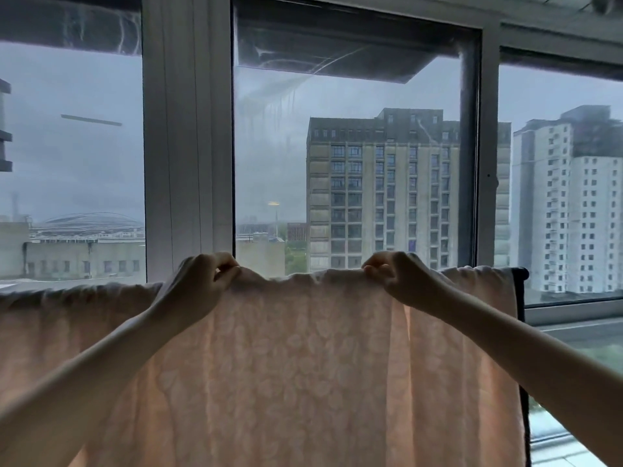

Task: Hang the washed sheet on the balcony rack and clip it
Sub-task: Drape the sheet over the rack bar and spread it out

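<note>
Both hands pinch the top edge of a pale pink sheet [303, 358] hanging in front of the window [354, 146].

Left hand [199, 281] and right hand [401, 278] each hold a fold of cloth between curled fingers and thumb, well apart, arms raised. The patterned sheet drapes from its bunched top edge down across the near view, daylight glowing through it. At its right end a dark rack [523, 291] post shows beside the cloth. Tall buildings [387, 197] stand far beyond the glass.

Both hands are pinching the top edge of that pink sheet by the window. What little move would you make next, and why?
Probably draw the hands apart to flatten the top edge. The left hand and right hand pinch the sheet where its edge ripples and sags between them, while the rest already drapes down. No clips are visible yet, so smoothing likely comes first.
</note>
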The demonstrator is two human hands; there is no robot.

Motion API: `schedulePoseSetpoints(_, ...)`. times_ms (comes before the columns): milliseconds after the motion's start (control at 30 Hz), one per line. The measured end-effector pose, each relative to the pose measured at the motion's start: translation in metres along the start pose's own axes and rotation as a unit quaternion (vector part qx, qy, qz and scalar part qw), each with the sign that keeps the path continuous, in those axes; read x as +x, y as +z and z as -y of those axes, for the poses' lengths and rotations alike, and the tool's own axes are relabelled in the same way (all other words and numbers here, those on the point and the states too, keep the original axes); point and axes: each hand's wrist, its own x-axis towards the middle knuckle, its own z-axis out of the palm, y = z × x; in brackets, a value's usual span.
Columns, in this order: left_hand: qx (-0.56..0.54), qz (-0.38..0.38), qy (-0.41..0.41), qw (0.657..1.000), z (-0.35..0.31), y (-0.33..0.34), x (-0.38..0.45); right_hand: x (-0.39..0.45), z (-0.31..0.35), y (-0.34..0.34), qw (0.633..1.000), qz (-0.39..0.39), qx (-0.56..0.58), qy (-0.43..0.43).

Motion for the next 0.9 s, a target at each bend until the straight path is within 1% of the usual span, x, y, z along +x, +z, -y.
schedulePoseSetpoints(100, 0.011, -0.007, 0.005, 1.0, -0.005, 0.004, -0.002, 0.0, 0.005, 0.003, 0.997, -0.057, -0.005, -0.046)
schedulePoseSetpoints(133, 0.012, -0.003, 0.01, 1.0, -0.008, 0.006, -0.002, -0.001, 0.01, 0.005, 0.996, -0.061, -0.004, -0.058)
schedulePoseSetpoints(233, 0.017, 0.008, 0.024, 1.0, -0.019, 0.014, 0.0, 0.0, 0.028, 0.019, 0.996, -0.035, -0.018, -0.083)
schedulePoseSetpoints(300, 0.024, 0.008, 0.035, 0.999, -0.026, 0.018, -0.001, 0.003, 0.035, 0.029, 0.993, -0.048, -0.039, -0.103)
schedulePoseSetpoints(333, 0.028, 0.006, 0.039, 0.999, -0.028, 0.018, -0.001, 0.005, 0.036, 0.032, 0.992, -0.064, -0.027, -0.107)
schedulePoseSetpoints(433, 0.029, -0.005, 0.045, 0.999, -0.033, 0.017, 0.0, 0.009, 0.036, 0.032, 0.991, -0.091, 0.012, -0.1)
schedulePoseSetpoints(533, 0.038, -0.008, 0.044, 0.998, -0.039, 0.013, 0.005, 0.008, 0.038, 0.031, 0.99, -0.101, -0.02, -0.099)
schedulePoseSetpoints(633, 0.025, -0.019, 0.046, 0.998, -0.045, 0.011, 0.011, 0.014, 0.033, 0.023, 0.988, -0.142, -0.036, -0.058)
schedulePoseSetpoints(700, 0.013, -0.028, 0.046, 0.998, -0.049, 0.01, 0.014, 0.018, 0.025, 0.015, 0.987, -0.155, -0.045, -0.026)
schedulePoseSetpoints(767, -0.001, -0.002, 0.045, 0.999, -0.051, 0.01, 0.015, 0.017, 0.015, 0.01, 0.986, -0.151, -0.065, -0.014)
schedulePoseSetpoints(833, -0.011, 0.046, 0.039, 0.998, -0.049, 0.009, 0.012, 0.012, 0.007, 0.01, 0.986, -0.142, -0.088, -0.01)
schedulePoseSetpoints(900, -0.002, 0.074, 0.031, 0.997, -0.042, 0.008, 0.005, 0.009, 0.002, 0.009, 0.987, -0.133, -0.094, -0.009)
